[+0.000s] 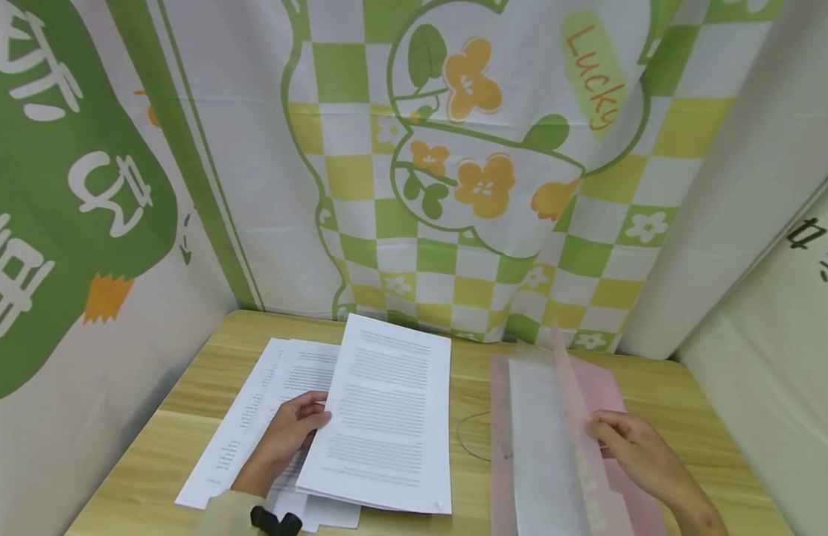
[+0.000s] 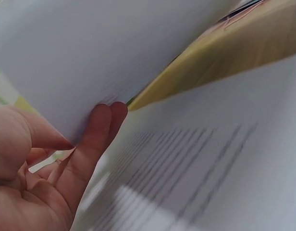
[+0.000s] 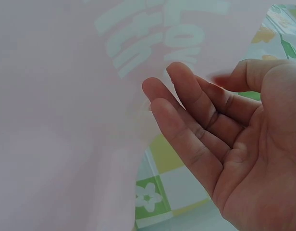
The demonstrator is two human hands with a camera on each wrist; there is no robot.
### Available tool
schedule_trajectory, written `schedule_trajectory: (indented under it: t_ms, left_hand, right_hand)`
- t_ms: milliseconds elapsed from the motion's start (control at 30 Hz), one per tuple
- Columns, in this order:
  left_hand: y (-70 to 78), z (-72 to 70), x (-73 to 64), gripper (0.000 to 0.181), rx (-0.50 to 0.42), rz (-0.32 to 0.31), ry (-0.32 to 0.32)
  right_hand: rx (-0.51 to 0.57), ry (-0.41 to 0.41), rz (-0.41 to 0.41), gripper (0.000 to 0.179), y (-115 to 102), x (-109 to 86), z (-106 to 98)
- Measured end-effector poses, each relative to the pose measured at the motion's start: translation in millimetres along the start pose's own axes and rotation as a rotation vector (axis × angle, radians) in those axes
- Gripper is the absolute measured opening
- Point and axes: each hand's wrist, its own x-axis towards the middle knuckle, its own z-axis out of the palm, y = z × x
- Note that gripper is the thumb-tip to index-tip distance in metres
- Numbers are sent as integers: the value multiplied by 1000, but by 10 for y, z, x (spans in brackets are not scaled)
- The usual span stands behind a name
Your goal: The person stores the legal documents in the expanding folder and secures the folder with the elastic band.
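Note:
My left hand [image 1: 296,424] pinches the left edge of a small stack of printed sheets [image 1: 387,417], lifted over other papers. In the left wrist view, the thumb and fingers [image 2: 97,130] grip the edge of those sheets. More printed papers [image 1: 243,424] lie beneath on the table. At the right, a pink folder [image 1: 615,380] lies opened, with clear sleeves [image 1: 537,439] inside. My right hand [image 1: 638,447] holds the raised pink cover by its edge. White lettering shows through that pink cover [image 3: 66,120] in the right wrist view, where the thumb tip is partly hidden.
The wooden table [image 1: 179,439] has a checked green and yellow curtain [image 1: 414,260] hanging along its back edge. A thin loop of cord [image 1: 469,439] lies beside the folder. Cloth walls [image 1: 789,372] stand at both sides.

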Motion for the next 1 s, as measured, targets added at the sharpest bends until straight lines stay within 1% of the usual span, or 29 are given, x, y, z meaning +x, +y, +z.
schedule_trajectory:
  t_ms: [233, 500, 600, 700, 900, 1000]
  left_hand:
    - [50, 249, 53, 33, -14, 41, -53]
    - [11, 475, 119, 35, -34, 59, -124]
    - [5, 549, 139, 36, -42, 61, -151]
    - [0, 605, 147, 36, -50, 63, -169]
    - [5, 683, 158, 37, -57, 66, -173]
    - [-2, 714, 178, 37, -51, 70, -175]
  right_hand:
    - [10, -19, 19, 35, -13, -12, -19]
    - [3, -29, 1, 32, -6, 3, -24]
    - [21, -46, 41, 31, -20, 1, -37]
    - [35, -64, 72, 32, -33, -5, -49]
    - [24, -44, 31, 33, -29, -6, -37]
    - [22, -35, 26, 32, -17, -2, -38]
